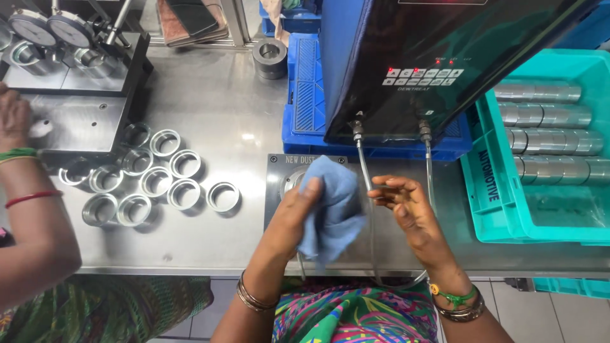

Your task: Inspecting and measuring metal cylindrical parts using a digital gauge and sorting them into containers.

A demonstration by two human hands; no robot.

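Sitting on the right side of the metal table (216, 95) is a green bin (508, 209). Inside it lie shiny metal tubes (546, 121) in rows, one row above the next. They are round, smooth and silver. The front part of the bin's floor is bare. A blue crate (305, 108) sits behind the hands, and a big black machine (432, 57) with small red lights rests on top of it. Two thin clear hoses (363, 165) hang down from the machine's bottom edge.

The left hand (295, 213) is closed around a soft blue cloth (333, 206). The cloth is bunched up and floppy, and it hangs over a flat gray plate (279, 184) near the front of the table. The right hand (406, 206) is just beside the cloth. Its fingers are curled and pinch something small and thin, close to one hose. I cannot tell what it is.

On the left, many short metal rings (159, 184) sit close together on the table. They are round, hollow and shiny. One more thick ring (270, 57) sits far back by the crate. Another person's arm (25, 209) with bangles reaches in at the left edge, near a gauge stand (70, 44) with two round dials.
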